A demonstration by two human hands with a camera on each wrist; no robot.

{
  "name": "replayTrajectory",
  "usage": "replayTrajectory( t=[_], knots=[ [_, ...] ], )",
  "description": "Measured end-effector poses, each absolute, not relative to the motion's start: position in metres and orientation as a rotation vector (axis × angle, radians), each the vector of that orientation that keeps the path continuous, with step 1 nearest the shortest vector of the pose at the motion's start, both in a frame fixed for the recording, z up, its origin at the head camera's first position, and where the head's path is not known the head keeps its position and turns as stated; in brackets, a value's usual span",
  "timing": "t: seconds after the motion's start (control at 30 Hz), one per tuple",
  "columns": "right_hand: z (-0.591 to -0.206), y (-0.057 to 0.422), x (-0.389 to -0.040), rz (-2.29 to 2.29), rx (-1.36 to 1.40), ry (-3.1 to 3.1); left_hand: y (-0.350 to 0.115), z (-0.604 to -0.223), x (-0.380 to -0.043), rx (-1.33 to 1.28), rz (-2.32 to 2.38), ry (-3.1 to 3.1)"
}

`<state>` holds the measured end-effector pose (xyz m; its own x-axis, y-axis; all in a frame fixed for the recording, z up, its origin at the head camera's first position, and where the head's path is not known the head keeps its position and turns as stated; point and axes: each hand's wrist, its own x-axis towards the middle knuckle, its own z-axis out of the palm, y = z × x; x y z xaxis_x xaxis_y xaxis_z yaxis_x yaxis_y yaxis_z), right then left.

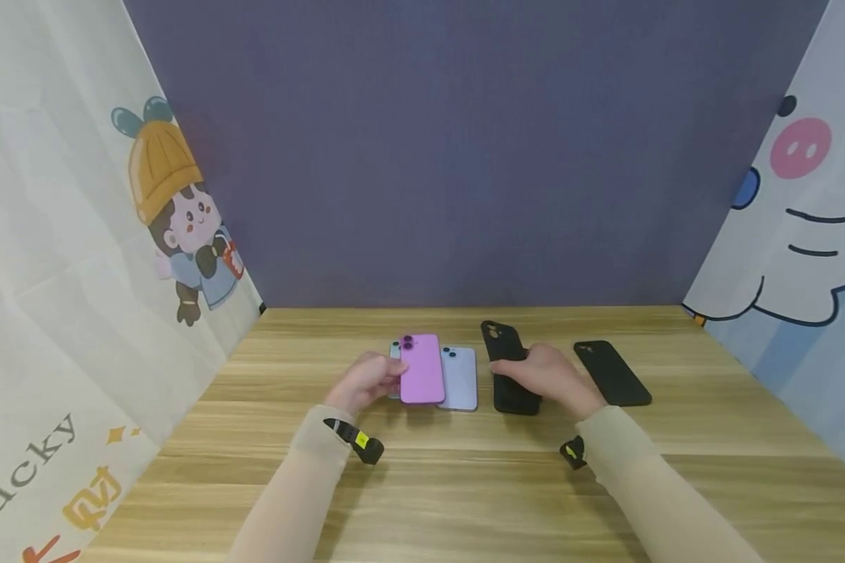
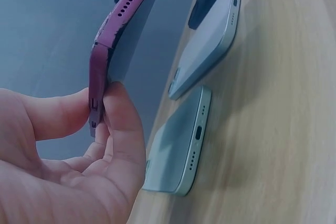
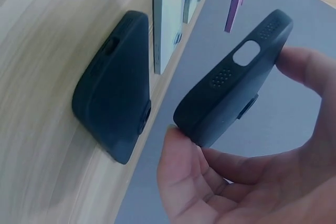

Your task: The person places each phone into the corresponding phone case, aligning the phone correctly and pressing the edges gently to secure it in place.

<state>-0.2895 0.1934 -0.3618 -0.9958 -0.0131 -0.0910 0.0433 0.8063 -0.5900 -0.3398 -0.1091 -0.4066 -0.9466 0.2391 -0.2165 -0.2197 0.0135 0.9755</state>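
My left hand (image 1: 369,379) pinches a bright pink-purple phone (image 1: 422,371) by its left edge, thumb on one face and fingers on the other, lifted off the table. Below it lies a pale green phone (image 2: 181,145), mostly covered in the head view, and beside that a light blue phone (image 1: 461,379), camera side up. A black phone case (image 1: 514,395) with camera and port cutouts is gripped by its edges in my right hand (image 1: 552,375), held above the table. Under it another black case (image 3: 115,87) rests on the wood, largely hidden from the head camera.
Farther right on the wooden table (image 1: 451,500) lies one more black case (image 1: 613,374). A dark grey-blue panel (image 1: 422,156) stands along the table's back edge. Printed curtains hang on the left (image 1: 56,234) and right (image 1: 803,258).
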Motion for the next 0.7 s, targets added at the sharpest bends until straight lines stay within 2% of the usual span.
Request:
replayTrajectory(
  t=[0.7],
  knots=[
    [-0.367, 0.172, -0.290, -1.011, -0.038, 2.876, -0.090, -0.408, -0.331, 0.122, 1.990, 1.937]
  ],
)
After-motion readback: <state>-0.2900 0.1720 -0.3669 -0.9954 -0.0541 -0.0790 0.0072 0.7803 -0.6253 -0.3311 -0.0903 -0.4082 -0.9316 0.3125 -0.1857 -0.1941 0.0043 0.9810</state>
